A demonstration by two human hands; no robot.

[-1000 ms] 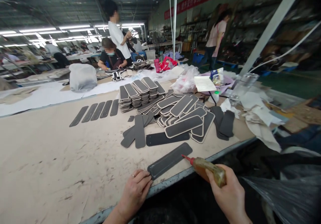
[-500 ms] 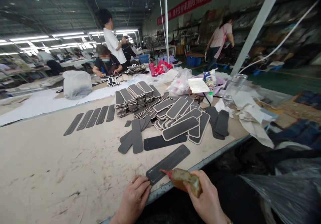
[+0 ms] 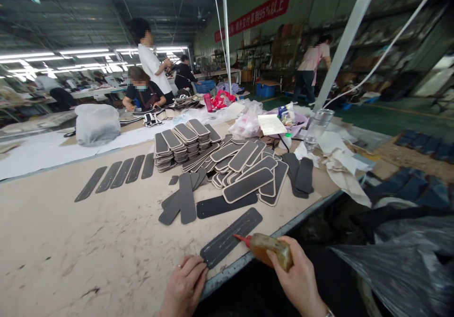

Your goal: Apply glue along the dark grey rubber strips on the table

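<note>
My right hand (image 3: 296, 272) is wrapped round a squeeze glue bottle (image 3: 267, 250), stained yellow-brown, with a red nozzle. The nozzle tip meets the middle of a long dark grey strip (image 3: 223, 243) with rounded ends. Thin shiny lines run along this strip. At its near left end, my left hand (image 3: 187, 279) grips the edge with curled fingers; the thumb is mostly hidden. Just beyond lie a blacker strip (image 3: 227, 205) and several loose grey strips (image 3: 187, 198). Farther back is a loose pile of pale-edged grey pieces (image 3: 248, 184).
Neat stacks of pale-edged pieces (image 3: 186, 135) stand behind the pile. Several separate strips (image 3: 122, 172) lie in a row at left. A white plastic bag (image 3: 97, 125), a glass jar (image 3: 321, 123) and a metal pole (image 3: 347, 42) stand farther off. Co-workers (image 3: 152, 66) are beyond the table.
The bottle's nozzle has moved along the strip, away from my left hand, and more shiny line shows on it. The whole view has shifted slightly; my left hand stays at the strip's end.
</note>
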